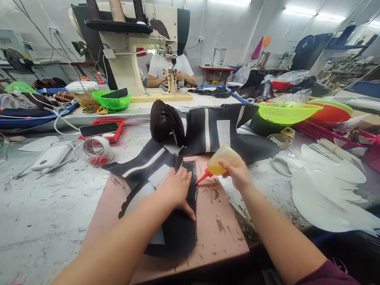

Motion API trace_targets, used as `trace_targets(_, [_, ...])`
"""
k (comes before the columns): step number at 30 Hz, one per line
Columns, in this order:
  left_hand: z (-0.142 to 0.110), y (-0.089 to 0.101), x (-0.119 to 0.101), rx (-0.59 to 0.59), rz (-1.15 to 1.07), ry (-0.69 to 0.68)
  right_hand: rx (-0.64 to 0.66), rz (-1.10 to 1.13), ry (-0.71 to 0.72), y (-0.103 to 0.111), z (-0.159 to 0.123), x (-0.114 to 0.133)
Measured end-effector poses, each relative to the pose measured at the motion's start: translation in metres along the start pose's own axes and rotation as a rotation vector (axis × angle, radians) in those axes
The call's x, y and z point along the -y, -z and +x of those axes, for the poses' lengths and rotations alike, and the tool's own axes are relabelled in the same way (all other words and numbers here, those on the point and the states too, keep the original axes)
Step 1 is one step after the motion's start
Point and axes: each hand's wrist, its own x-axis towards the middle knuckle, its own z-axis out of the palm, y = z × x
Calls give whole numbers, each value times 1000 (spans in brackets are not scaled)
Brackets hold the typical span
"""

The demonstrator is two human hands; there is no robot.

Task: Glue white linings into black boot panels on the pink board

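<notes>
My left hand (177,189) lies on a black leather shoe upper piece (179,236), fingers and thumb spread, pressing it against a pink board (219,225). In my right hand (240,174) is a squeeze bottle (218,161) of yellowish liquid, tilted downward. Its red nozzle tip meets the right edge of the leather, beside my left fingers. White strips and pale backing patches show on the piece. Just beyond it are another black leather upper (196,132) with similar strips and a stack of dark curved pieces (164,122).
A sewing machine (127,75) stands behind, with a person in a white shirt (152,65) beyond it. To the left are a red tray (118,134), tape rolls (96,148) and a white power bank (52,156). White cut sheets (320,198) and a yellow-green basket (287,113) occupy the right.
</notes>
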Motion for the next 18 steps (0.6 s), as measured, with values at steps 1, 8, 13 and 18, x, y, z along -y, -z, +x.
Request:
trace_targets(1, [0,-1,0,-5,-3,2,-11,5,0,1,-2,-1])
trace_targets(8, [0,-3,0,-29,-4,0,-70,27,-29,6,-19,-4])
trace_targets(13, [1,-4,0,-16,-19,-5,-99,103,11,8,-35,-7])
trace_targets(18, [3,-3,0,1,-32,2,-40,143,-27,12,-51,-16])
